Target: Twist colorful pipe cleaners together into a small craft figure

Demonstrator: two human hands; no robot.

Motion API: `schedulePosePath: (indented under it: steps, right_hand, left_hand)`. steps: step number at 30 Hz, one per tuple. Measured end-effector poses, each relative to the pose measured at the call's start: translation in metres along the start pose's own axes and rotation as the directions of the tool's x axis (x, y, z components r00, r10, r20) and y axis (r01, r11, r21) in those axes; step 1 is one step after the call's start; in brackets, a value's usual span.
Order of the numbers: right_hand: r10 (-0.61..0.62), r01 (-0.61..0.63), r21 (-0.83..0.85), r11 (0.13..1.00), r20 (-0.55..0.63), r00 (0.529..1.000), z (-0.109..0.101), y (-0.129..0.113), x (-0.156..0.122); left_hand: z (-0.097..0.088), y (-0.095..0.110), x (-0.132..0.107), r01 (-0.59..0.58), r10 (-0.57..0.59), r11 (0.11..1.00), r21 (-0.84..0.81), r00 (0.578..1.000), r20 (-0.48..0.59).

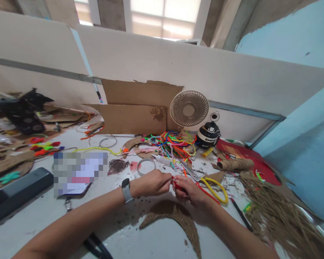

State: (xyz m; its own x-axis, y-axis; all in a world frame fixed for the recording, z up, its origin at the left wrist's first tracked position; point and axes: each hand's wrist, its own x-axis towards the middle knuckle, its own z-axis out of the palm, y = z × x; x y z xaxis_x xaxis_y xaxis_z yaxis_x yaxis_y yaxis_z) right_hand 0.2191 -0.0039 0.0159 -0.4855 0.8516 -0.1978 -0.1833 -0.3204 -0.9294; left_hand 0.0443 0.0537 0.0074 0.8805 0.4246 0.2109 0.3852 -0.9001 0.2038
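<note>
My left hand and my right hand meet over the table, fingers pinched closed. Between their fingertips is a red pipe cleaner; a red strand also trails out past my right hand. Just below them lies a brown crescent wrapped in cord. Yellow-handled scissors rest to the right of my right hand, blades pointing up and left. Behind my left hand is a thin metal ring. A heap of coloured pipe cleaners lies farther back, with a white glue tube in front of it.
A phone with a blurred screen and a dark case lie left. A fan and a black-and-white jar stand at the back. Brown raffia-like strands spread on the right. Cardboard leans against the partition.
</note>
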Motion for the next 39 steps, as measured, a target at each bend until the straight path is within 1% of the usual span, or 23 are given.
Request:
schedulePosePath:
  steps: [3,4,5,6,8,10,11,12,13,15,17,18,19,21,23,24,25,26,28,29,31,35,39]
  right_hand:
    - [-0.072,0.053,-0.308,0.95,-0.05,0.996,-0.002,-0.003,-0.001]
    - [-0.112,0.081,-0.423,0.902,-0.048,0.993,-0.004,-0.003,-0.001]
    - [-0.151,0.111,-0.549,0.829,-0.028,0.988,-0.006,-0.003,-0.001]
    - [-0.182,0.136,-0.679,0.721,0.003,0.983,-0.008,-0.003,-0.001]
    - [-0.208,0.15,-0.891,0.428,0.064,0.976,-0.011,-0.002,-0.001]
    - [-0.19,0.139,-0.983,0.122,0.114,0.975,-0.013,-0.002,-0.002]
    - [-0.184,0.135,-0.991,0.004,0.132,0.974,-0.013,-0.002,-0.003]
    - [-0.183,0.138,-0.987,-0.082,0.151,0.971,-0.013,-0.002,-0.004]
    - [-0.185,0.148,-0.979,-0.139,0.172,0.968,-0.012,-0.002,-0.005]
    - [-0.198,0.174,-0.967,-0.184,0.21,0.958,-0.01,-0.002,-0.007]
    - [-0.218,0.199,-0.969,-0.149,0.228,0.949,-0.008,-0.002,-0.009]
    - [-0.227,0.217,-0.971,-0.098,0.234,0.945,-0.008,-0.003,-0.01]
    - [-0.237,0.241,-0.97,-0.021,0.239,0.942,-0.008,-0.004,-0.01]
    - [-0.269,0.292,-0.933,0.211,0.232,0.935,-0.008,-0.006,-0.011]
    - [-0.288,0.297,-0.82,0.489,0.17,0.942,-0.008,-0.008,-0.01]
    - [-0.285,0.275,-0.745,0.608,0.119,0.951,-0.008,-0.009,-0.01]
    - [-0.271,0.244,-0.671,0.7,0.066,0.96,-0.008,-0.009,-0.009]
    - [-0.253,0.212,-0.608,0.765,0.019,0.967,-0.008,-0.008,-0.008]
    - [-0.234,0.177,-0.532,0.828,-0.042,0.971,-0.008,-0.006,-0.007]
    - [-0.233,0.173,-0.513,0.84,-0.054,0.971,-0.008,-0.005,-0.007]
    - [-0.229,0.176,-0.491,0.853,-0.051,0.972,-0.008,-0.005,-0.007]
    - [-0.184,0.156,-0.482,0.862,-0.011,0.983,-0.005,-0.007,-0.008]
    - [-0.13,0.118,-0.477,0.871,0.008,0.992,-0.002,-0.01,-0.009]
  left_hand:
    - [-0.001,0.0,0.0,0.0,0.001,0.999,-0.036,0.999,0.032]
    - [-0.001,0.0,0.0,0.002,0.0,0.999,-0.047,0.999,0.043]
    - [0.0,0.0,0.0,0.005,-0.002,0.998,-0.06,0.999,0.053]
    - [0.0,0.0,0.0,0.008,-0.004,0.997,-0.075,0.998,0.062]
    - [0.0,0.001,0.0,0.016,-0.006,0.993,-0.116,0.997,0.081]
    - [-0.001,0.001,0.001,0.022,-0.004,0.985,-0.171,0.994,0.105]
    - [-0.002,0.001,0.001,0.028,-0.004,0.979,-0.202,0.993,0.117]
    - [-0.003,0.001,0.001,0.035,-0.003,0.971,-0.238,0.991,0.132]
    - [-0.004,0.001,0.001,0.045,-0.003,0.959,-0.28,0.989,0.148]
    - [-0.009,0.003,0.002,0.078,0.0,0.917,-0.392,0.981,0.195]
    - [-0.014,0.005,0.001,0.135,0.022,0.832,-0.539,0.961,0.274]
    - [-0.016,0.006,0.0,0.168,0.037,0.773,-0.612,0.95,0.309]
    - [-0.019,0.008,0.0,0.199,0.052,0.707,-0.679,0.943,0.329]
    - [-0.023,0.01,-0.001,0.23,0.049,0.586,-0.777,0.947,0.317]
    - [-0.025,0.011,-0.002,0.213,-0.015,0.53,-0.821,0.97,0.242]
    - [-0.026,0.011,-0.002,0.189,-0.062,0.536,-0.823,0.981,0.185]
    - [-0.026,0.01,-0.002,0.163,-0.111,0.563,-0.81,0.986,0.121]
    - [-0.025,0.009,-0.002,0.133,-0.15,0.609,-0.782,0.987,0.051]
    - [-0.024,0.009,-0.001,0.083,-0.171,0.722,-0.687,0.983,-0.061]
    - [-0.023,0.009,0.0,0.066,-0.155,0.771,-0.633,0.984,-0.087]
    - [-0.021,0.01,0.0,0.044,-0.111,0.834,-0.551,0.99,-0.089]
    - [-0.016,0.014,0.001,0.036,-0.077,0.877,-0.479,0.995,-0.067]
    - [-0.009,0.014,0.001,0.068,-0.101,0.871,-0.486,0.994,-0.043]
